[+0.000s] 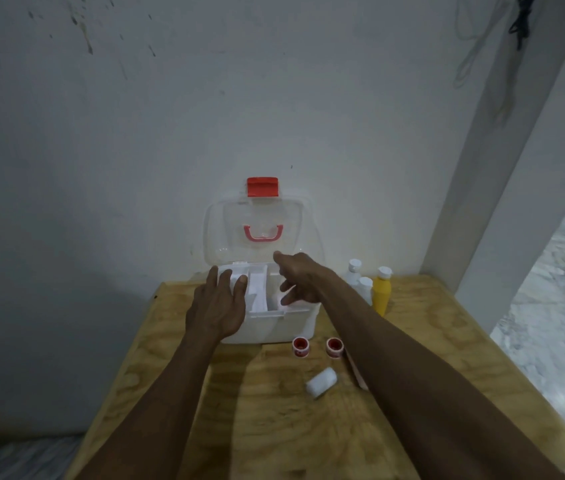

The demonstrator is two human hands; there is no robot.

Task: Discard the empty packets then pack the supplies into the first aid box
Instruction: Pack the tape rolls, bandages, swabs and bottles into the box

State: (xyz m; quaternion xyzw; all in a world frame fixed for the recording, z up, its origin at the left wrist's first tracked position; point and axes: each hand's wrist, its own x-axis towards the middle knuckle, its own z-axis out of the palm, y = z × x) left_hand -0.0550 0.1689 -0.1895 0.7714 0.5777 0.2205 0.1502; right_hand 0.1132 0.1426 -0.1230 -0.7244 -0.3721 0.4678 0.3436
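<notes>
A clear first aid box [276,327] stands open at the table's far edge, its lid [260,230] with a red latch leaning on the wall. A white divided tray [257,289] sits in its top. My left hand [217,306] rests on the tray's left rim, thumb over the edge. My right hand [296,280] hovers over the box's right side with fingers spread, holding nothing. In front of the box lie two red-and-white tape rolls [300,347] [334,347] and a white bandage roll [322,382]. A flat white packet [355,370] peeks out beside my right forearm.
Two white bottles [354,273] [366,289] and a yellow bottle [382,291] stand right of the box. The plywood table [267,427] ends at the wall behind and drops off left and right. A white pillar [503,168] rises at the right.
</notes>
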